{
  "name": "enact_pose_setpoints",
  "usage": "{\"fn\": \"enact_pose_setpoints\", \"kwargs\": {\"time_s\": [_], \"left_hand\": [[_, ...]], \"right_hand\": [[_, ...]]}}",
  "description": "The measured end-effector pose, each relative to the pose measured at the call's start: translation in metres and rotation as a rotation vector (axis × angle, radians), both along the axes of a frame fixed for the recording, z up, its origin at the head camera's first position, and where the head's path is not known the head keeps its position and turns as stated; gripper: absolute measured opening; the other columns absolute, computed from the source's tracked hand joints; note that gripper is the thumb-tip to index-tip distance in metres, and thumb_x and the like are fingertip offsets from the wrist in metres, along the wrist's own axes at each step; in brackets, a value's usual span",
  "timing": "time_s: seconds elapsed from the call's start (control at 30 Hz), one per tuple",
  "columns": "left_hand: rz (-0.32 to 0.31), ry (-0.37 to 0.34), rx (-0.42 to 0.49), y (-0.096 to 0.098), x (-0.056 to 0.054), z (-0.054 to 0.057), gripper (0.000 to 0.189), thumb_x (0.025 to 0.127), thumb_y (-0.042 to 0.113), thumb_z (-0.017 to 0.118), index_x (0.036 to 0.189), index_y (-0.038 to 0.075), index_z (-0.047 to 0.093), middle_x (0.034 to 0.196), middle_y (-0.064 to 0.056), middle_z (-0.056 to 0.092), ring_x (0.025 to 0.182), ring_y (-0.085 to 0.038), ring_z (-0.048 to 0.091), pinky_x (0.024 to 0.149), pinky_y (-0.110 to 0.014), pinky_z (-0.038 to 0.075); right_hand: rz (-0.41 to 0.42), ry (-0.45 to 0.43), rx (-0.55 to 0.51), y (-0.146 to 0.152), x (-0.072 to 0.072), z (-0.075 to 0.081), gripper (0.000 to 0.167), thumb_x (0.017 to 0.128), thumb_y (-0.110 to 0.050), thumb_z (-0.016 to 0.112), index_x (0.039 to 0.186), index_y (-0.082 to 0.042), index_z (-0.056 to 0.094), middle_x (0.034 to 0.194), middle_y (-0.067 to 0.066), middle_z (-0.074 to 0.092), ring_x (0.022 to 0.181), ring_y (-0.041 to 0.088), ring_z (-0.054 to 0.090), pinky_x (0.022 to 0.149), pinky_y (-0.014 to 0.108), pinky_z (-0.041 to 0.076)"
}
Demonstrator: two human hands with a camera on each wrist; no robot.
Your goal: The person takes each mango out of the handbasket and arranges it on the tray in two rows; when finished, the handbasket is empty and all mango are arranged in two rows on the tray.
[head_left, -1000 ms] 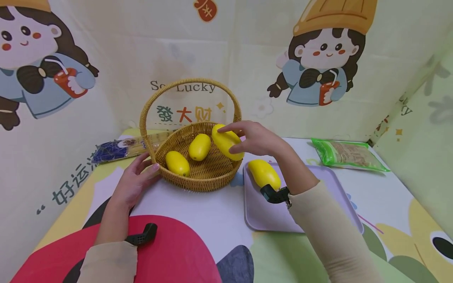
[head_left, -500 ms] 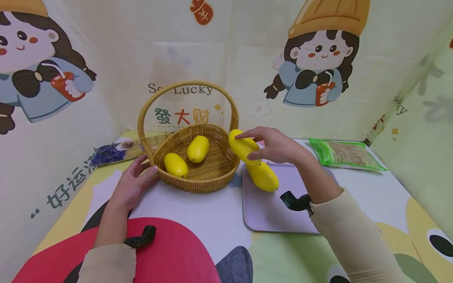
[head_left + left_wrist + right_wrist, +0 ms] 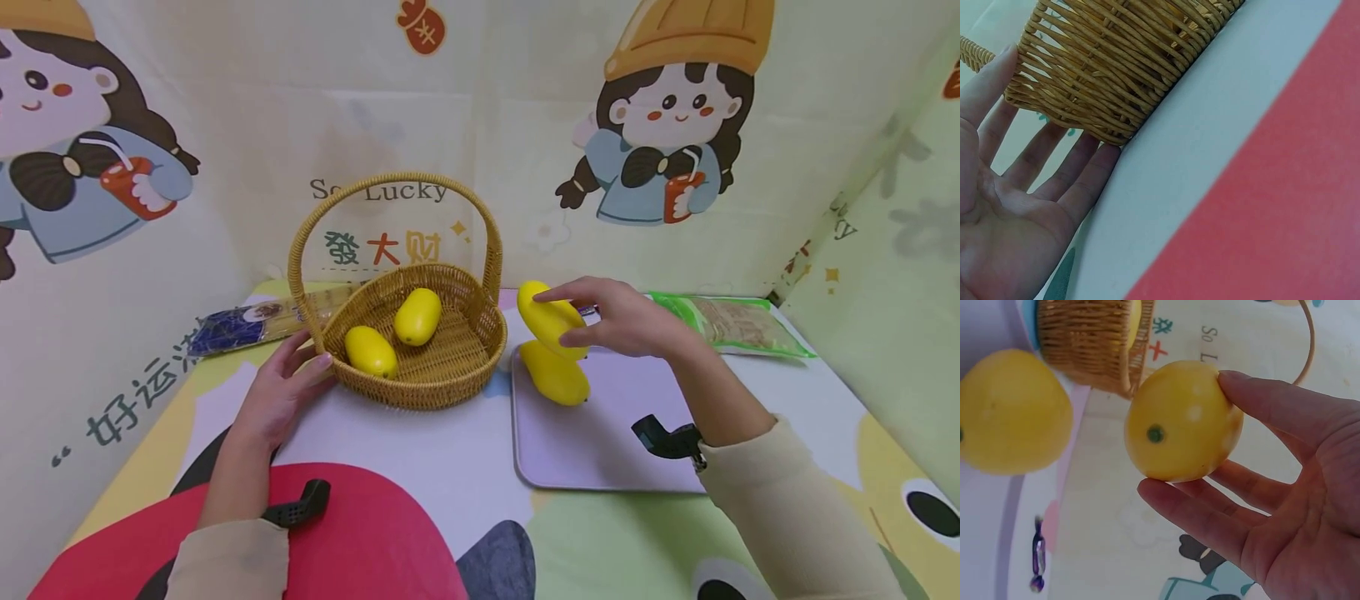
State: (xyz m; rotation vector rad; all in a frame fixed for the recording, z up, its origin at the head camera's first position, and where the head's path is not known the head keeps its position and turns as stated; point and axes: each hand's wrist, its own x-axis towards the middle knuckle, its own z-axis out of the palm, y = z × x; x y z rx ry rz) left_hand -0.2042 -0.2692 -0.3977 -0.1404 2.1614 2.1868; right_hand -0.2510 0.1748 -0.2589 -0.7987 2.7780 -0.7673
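Note:
In the head view my right hand (image 3: 611, 317) holds a yellow mango (image 3: 551, 321) between thumb and fingers, raised over the back left of the lilac tray (image 3: 630, 458). The right wrist view shows this mango (image 3: 1182, 425) pinched at the fingertips, its green stem end facing the camera. Another mango (image 3: 557, 375) lies on the tray, partly overlapped by the held one. The wicker basket (image 3: 427, 393) contains two mangoes, one (image 3: 371, 352) at the left and one (image 3: 417, 317) further back. My left hand (image 3: 1029, 200) touches the basket's left side with extended fingers and thumb.
Behind the basket's left side lies a long clear pack (image 3: 247, 325) with a blue end. A green-edged packet (image 3: 742, 323) rests at the back right. A small purple wrapped candy (image 3: 1038, 553) is beyond the tray. The basket's tall handle (image 3: 397, 177) arches upward.
My right hand has carried the mango out of the basket's right side, rightward to over the tray. My left hand has stayed at the basket.

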Motion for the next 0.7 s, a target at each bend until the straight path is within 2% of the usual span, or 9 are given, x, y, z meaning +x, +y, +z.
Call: {"fn": "enact_pose_setpoints", "kwargs": {"time_s": [0.1,0.23,0.4,0.5,0.7], "left_hand": [[0.002,0.003,0.009,0.000,0.001,0.000,0.087,0.100,0.032,0.069,0.168,0.028,0.015,0.171,-0.017,0.018,0.145,-0.025,0.039,0.108,-0.034,0.046],[-0.002,0.002,0.001,0.001,0.003,0.001,0.086,0.100,0.032,0.069,0.168,0.027,0.016,0.170,-0.017,0.019,0.142,-0.022,0.042,0.108,-0.034,0.047],[-0.004,-0.004,-0.008,0.003,0.002,0.000,0.084,0.100,0.033,0.069,0.167,0.029,0.018,0.170,-0.016,0.021,0.140,-0.020,0.043,0.108,-0.034,0.047],[-0.003,-0.004,0.000,0.003,0.002,0.000,0.084,0.101,0.032,0.069,0.167,0.029,0.018,0.170,-0.016,0.021,0.140,-0.021,0.042,0.109,-0.034,0.047],[0.005,0.000,0.014,0.001,0.003,0.000,0.085,0.100,0.032,0.069,0.167,0.029,0.017,0.169,-0.016,0.021,0.137,-0.018,0.044,0.107,-0.031,0.048]], "right_hand": [[-0.011,0.001,0.012,0.008,0.001,0.000,0.053,0.092,-0.011,0.075,0.143,-0.019,0.063,0.145,0.012,0.060,0.122,0.036,0.056,0.096,0.049,0.059],[-0.042,-0.028,0.003,0.022,0.003,-0.005,0.054,0.092,-0.010,0.075,0.144,-0.019,0.062,0.146,0.013,0.059,0.123,0.037,0.056,0.093,0.046,0.061],[-0.061,-0.045,-0.026,0.037,0.005,-0.012,0.055,0.093,-0.010,0.074,0.146,-0.017,0.061,0.149,0.016,0.056,0.131,0.042,0.054,0.098,0.054,0.060],[-0.067,-0.047,-0.032,0.043,0.005,-0.015,0.055,0.093,-0.011,0.074,0.146,-0.015,0.060,0.150,0.018,0.055,0.132,0.046,0.053,0.097,0.055,0.060],[-0.132,-0.063,0.004,0.055,0.004,-0.020,0.056,0.092,-0.012,0.074,0.146,-0.018,0.060,0.151,0.017,0.055,0.132,0.048,0.053,0.095,0.055,0.061]]}}
